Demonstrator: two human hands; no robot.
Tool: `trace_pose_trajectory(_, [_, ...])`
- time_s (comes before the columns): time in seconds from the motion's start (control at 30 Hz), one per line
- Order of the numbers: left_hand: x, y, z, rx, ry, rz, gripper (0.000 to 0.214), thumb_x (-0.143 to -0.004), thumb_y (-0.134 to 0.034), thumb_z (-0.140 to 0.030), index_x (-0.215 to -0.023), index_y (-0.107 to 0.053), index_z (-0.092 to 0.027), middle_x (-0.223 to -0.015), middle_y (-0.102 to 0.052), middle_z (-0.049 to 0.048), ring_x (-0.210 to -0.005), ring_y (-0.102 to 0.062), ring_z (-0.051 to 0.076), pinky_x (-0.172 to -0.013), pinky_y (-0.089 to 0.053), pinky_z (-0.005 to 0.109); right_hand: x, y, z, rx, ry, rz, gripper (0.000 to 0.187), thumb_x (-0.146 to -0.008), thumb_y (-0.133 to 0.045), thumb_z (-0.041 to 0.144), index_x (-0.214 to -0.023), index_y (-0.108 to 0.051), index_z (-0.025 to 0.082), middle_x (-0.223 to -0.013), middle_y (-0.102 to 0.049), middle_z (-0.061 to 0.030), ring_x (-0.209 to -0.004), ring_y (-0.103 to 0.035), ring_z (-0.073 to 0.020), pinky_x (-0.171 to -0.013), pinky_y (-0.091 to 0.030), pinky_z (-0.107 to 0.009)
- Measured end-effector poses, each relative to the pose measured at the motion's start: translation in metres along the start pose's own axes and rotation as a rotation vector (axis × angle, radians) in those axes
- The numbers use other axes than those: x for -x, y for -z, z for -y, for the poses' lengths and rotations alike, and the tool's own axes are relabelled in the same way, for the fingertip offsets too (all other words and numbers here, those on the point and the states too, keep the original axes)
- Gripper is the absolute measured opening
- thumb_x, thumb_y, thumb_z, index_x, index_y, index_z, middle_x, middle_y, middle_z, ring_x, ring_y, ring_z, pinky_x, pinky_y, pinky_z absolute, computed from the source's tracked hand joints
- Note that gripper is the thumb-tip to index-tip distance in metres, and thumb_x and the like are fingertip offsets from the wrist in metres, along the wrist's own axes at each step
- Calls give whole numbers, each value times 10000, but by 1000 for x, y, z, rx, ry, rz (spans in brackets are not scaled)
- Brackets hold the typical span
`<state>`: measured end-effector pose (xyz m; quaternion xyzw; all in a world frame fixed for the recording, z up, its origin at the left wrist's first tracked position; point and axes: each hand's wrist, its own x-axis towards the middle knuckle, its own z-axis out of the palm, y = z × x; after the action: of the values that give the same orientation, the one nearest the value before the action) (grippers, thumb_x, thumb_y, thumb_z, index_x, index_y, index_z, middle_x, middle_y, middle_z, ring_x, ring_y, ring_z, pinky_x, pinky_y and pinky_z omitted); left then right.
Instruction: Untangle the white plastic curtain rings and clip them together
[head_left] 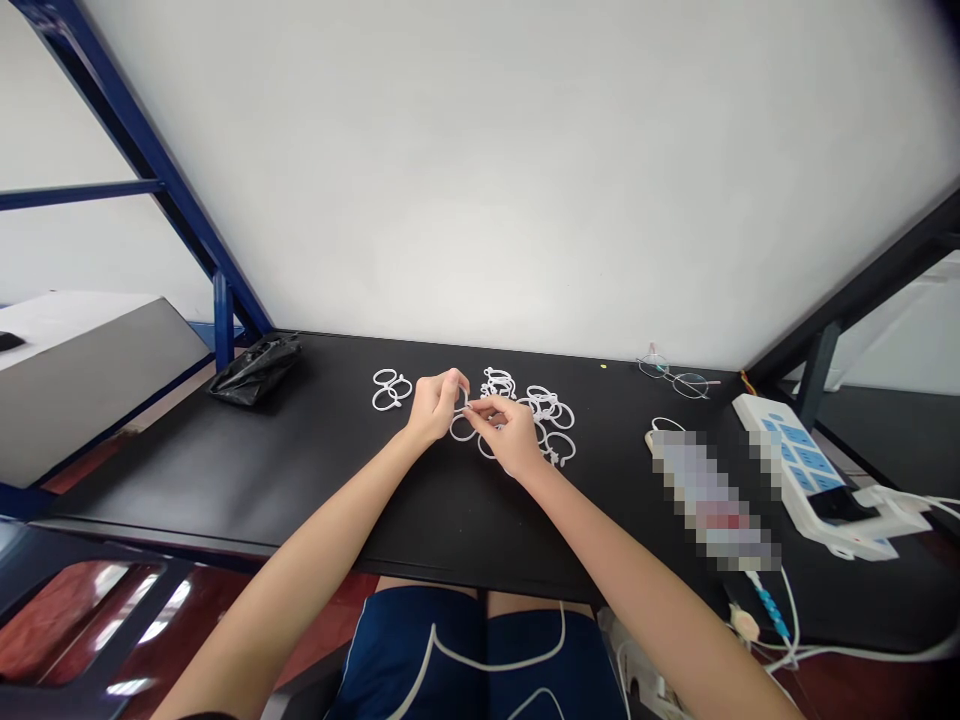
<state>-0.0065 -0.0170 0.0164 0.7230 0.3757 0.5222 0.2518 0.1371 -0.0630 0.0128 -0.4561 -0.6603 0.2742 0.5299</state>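
Left hand (436, 405) curled round white ring (464, 398), right hand (507, 430) pinching its edge, midway along table (322, 440), toward back edge. Loose rings (546, 403) by right hand; ring trio (393, 388) leftward. I judge step two-handed fingerwork; next calls for steady left, light right pinch.

Two hands are working at one black table (300, 440): one left hand (435, 402) and one right hand (504, 428). One white ring (463, 397) is being held between them. Three loose rings (392, 389) are lying in one group on the left. Several more rings are forming one heap (544, 408) on the right; overlap is preventing an exact count. The following are also lying on the surface: one black plastic bag (256, 370), one pair of eyeglasses (671, 377), one pixelated phone (709, 495), one power strip (799, 460) and one yellow speck (603, 366).
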Motion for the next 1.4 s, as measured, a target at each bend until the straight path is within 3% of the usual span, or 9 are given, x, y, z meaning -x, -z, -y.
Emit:
trace_pose_trajectory(0.47, [-3, -1, 1, 42, 87, 16, 658, -946, -226, -601, -611, -578, -157, -423, -342, -28, -428, -370, 107, -486, -295, 268, 2, 0, -2, 72, 79, 25, 118, -836, -642, 282, -809, -720, 197, -781, -732, -42, -683, -673, -170, -594, -539, -269])
trace_pose_trajectory(0.77, [-7, -4, -4, 332, 391, 75, 761, -886, -132, -712, -551, -548, -169, -396, -208, -50, -344, -245, 88, -397, -241, 261, 4, 4, 6, 263, 163, 108, 289, -921, -528, 361, -697, -615, 201, -624, -586, -4, -580, -525, -132, -571, -420, -254])
trace_pose_trajectory(1.03, [-8, -4, -2, 384, 429, 158, 750, -862, -184, -741, -560, -551, -161, -397, -210, -57, -345, -239, 78, -389, -239, 247, 5, 6, 11, 270, 168, 225, 381, -957, -435, 317, -600, -347, 214, -545, -387, 44, -503, -373, -108, -531, -309, -247])
trace_pose_trajectory(1.4, [-9, -4, 2, 433, 449, 218, 739, -873, -213, -721, -545, -561, -159, -368, -239, -53, -323, -273, 76, -393, -261, 240, 6, 8, 13, 337, 162, 301, 343, -974, -386, 282, -638, -355, 219, -528, -402, 51, -479, -387, -108, -512, -286, -241])
